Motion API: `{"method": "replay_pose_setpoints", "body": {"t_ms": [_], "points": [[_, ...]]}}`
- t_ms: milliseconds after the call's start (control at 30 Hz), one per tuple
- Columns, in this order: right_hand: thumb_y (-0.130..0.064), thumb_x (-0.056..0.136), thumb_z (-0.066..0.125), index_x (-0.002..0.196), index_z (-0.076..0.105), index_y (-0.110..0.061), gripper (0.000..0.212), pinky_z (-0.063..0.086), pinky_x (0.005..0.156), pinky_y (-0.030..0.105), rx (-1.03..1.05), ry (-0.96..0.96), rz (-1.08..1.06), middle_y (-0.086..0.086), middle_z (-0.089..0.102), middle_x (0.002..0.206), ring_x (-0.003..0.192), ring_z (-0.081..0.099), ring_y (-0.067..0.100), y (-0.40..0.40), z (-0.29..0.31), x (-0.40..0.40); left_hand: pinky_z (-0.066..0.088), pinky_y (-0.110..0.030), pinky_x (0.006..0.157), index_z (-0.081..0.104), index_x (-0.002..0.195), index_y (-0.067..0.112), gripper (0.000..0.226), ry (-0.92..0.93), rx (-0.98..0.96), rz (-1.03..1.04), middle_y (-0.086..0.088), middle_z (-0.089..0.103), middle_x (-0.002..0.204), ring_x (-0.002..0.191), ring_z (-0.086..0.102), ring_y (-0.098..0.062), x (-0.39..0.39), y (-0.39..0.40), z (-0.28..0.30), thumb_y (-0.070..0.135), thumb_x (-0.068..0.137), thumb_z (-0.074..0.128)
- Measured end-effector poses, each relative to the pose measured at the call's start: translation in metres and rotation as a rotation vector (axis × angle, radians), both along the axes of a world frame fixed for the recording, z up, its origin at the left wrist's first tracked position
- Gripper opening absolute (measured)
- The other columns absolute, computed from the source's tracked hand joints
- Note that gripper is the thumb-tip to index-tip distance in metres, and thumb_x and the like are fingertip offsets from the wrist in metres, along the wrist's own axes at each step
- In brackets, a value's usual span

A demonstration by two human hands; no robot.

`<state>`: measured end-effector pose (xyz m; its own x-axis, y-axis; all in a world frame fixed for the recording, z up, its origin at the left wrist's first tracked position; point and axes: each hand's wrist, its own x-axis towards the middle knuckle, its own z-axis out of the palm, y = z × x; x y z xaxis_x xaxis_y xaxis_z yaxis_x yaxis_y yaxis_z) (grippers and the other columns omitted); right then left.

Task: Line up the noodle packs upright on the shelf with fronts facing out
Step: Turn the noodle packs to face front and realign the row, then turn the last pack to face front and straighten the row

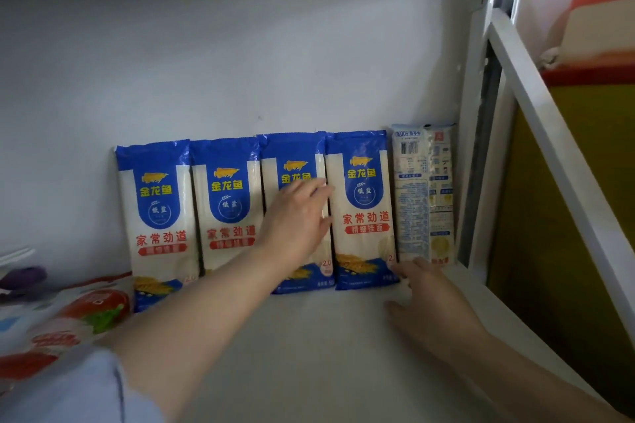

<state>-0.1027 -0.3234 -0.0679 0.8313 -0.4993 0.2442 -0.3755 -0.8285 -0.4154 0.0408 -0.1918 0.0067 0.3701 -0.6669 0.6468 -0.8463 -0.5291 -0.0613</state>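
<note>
Four blue-and-white plastic noodle packs stand upright in a row against the white back wall of the shelf, fronts facing out: the first pack [156,216] at the left end, the second pack [228,206] touching it, the third pack [295,161] partly covered by a hand, and the fourth pack [360,209] beside that. At the right end, just beside the grey metal shelf post [481,113], a fifth pale pack [424,196] stands with its barcode and printed back panel outward and its lettering upside down.

The left hand [295,216] lies flat on the third pack, fingers spread and extended, pressing rather than gripping; it closes on nothing. The right hand [429,302] rests open on the white shelf board [309,336], fingertips touching the lower right corner of the fourth pack, near the foot of the fifth, holding nothing.

The step in hand looks like squaring up the row, steadying the middle packs. What remains, by my reading, is the fifth pack: it needs lifting out, turning end over end and front outward, then setting back without toppling its neighbours.

At the lower left, red-and-white soft bags [68,316] lie apart from the row, and a light blue sleeve [68,395] shows.
</note>
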Motion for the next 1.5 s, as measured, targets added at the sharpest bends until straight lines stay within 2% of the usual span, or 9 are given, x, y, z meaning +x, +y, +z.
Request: {"method": "replay_pose_setpoints", "body": {"t_ms": [133, 333, 567, 767, 1067, 1167, 1267, 1367, 1500], "points": [[-0.040, 0.087, 0.058, 0.135, 0.042, -0.032, 0.051, 0.038, 0.099, 0.017, -0.010, 0.018, 0.079, -0.016, 0.041, 0.135, 0.120, 0.043, 0.003, 0.021, -0.003, -0.016, 0.038, -0.032, 0.102, 0.047, 0.135, 0.015, 0.044, 0.110, -0.115, 0.054, -0.002, 0.049, 0.134, 0.124, 0.044, -0.019, 0.030, -0.015, 0.066, 0.023, 0.093, 0.055], [-0.032, 0.094, 0.050, 0.142, 0.033, -0.026, 0.051, 0.027, 0.111, 0.024, -0.141, -0.071, 0.153, -0.011, 0.029, 0.148, 0.136, 0.028, 0.010, 0.023, 0.011, 0.010, 0.043, -0.034, 0.099, 0.053, 0.129, 0.008, 0.038, 0.129, -0.006, 0.149, -0.010, 0.055, 0.129, 0.118, 0.051, -0.025, 0.062, -0.043, 0.107, 0.009, 0.091, 0.053], [-0.025, 0.092, 0.055, 0.134, 0.046, -0.019, 0.044, 0.040, 0.102, 0.028, -0.176, -0.334, 0.141, -0.004, 0.047, 0.131, 0.120, 0.043, 0.013, 0.001, 0.068, 0.062, 0.049, -0.038, 0.093, 0.064, 0.113, 0.011, 0.027, 0.076, 0.136, 0.149, -0.007, 0.063, 0.117, 0.106, 0.058, -0.023, 0.069, -0.055, 0.113, 0.007, 0.088, 0.054], [-0.027, 0.090, 0.058, 0.131, 0.049, -0.019, 0.043, 0.045, 0.098, 0.030, -0.113, -0.409, 0.138, -0.004, 0.048, 0.128, 0.118, 0.046, 0.014, -0.001, 0.078, 0.063, 0.050, -0.039, 0.087, 0.068, 0.101, 0.020, 0.017, -0.042, 0.218, 0.168, -0.003, 0.065, 0.106, 0.099, 0.057, -0.022, 0.076, -0.057, 0.119, 0.019, 0.085, 0.060], [-0.030, 0.091, 0.058, 0.134, 0.046, -0.020, 0.046, 0.043, 0.101, 0.025, -0.052, -0.318, 0.171, -0.008, 0.046, 0.130, 0.120, 0.044, 0.009, -0.003, 0.039, 0.040, 0.049, -0.039, 0.085, 0.069, 0.091, 0.015, 0.011, -0.149, 0.199, 0.243, -0.007, 0.063, 0.103, 0.101, 0.055, -0.026, 0.069, -0.062, 0.116, 0.019, 0.089, 0.059], [-0.032, 0.091, 0.058, 0.135, 0.046, -0.020, 0.047, 0.043, 0.102, 0.025, -0.079, -0.266, 0.169, -0.008, 0.044, 0.134, 0.123, 0.043, 0.009, -0.007, 0.035, 0.033, 0.045, -0.037, 0.081, 0.068, 0.099, 0.009, 0.017, -0.190, 0.027, 0.251, -0.010, 0.062, 0.108, 0.104, 0.053, -0.029, 0.063, -0.063, 0.119, 0.012, 0.091, 0.053], [-0.030, 0.090, 0.059, 0.133, 0.048, -0.020, 0.045, 0.043, 0.104, 0.029, -0.070, -0.197, 0.147, -0.006, 0.045, 0.134, 0.124, 0.043, 0.012, -0.015, 0.033, 0.023, 0.044, -0.037, 0.086, 0.061, 0.111, 0.011, 0.024, -0.134, -0.101, 0.111, -0.009, 0.059, 0.114, 0.108, 0.053, -0.026, 0.040, -0.072, 0.117, 0.022, 0.091, 0.056], [-0.029, 0.090, 0.057, 0.127, 0.051, -0.019, 0.039, 0.045, 0.098, 0.032, -0.138, -0.057, 0.096, -0.002, 0.050, 0.128, 0.117, 0.046, 0.016, -0.028, 0.037, 0.012, 0.048, -0.032, 0.078, 0.062, 0.108, 0.015, 0.023, 0.046, 0.031, 0.014, -0.003, 0.064, 0.106, 0.095, 0.059, -0.020, 0.004, -0.088, 0.094, 0.027, 0.090, 0.058], [-0.024, 0.087, 0.059, 0.125, 0.050, -0.014, 0.040, 0.046, 0.092, 0.034, -0.235, 0.203, -0.027, 0.006, 0.053, 0.126, 0.115, 0.050, 0.023, -0.043, 0.043, 0.001, 0.055, -0.036, 0.074, 0.064, 0.101, 0.014, 0.022, 0.144, 0.467, -0.057, -0.001, 0.066, 0.097, 0.088, 0.062, -0.019, -0.040, -0.097, 0.048, 0.030, 0.087, 0.059]]}}
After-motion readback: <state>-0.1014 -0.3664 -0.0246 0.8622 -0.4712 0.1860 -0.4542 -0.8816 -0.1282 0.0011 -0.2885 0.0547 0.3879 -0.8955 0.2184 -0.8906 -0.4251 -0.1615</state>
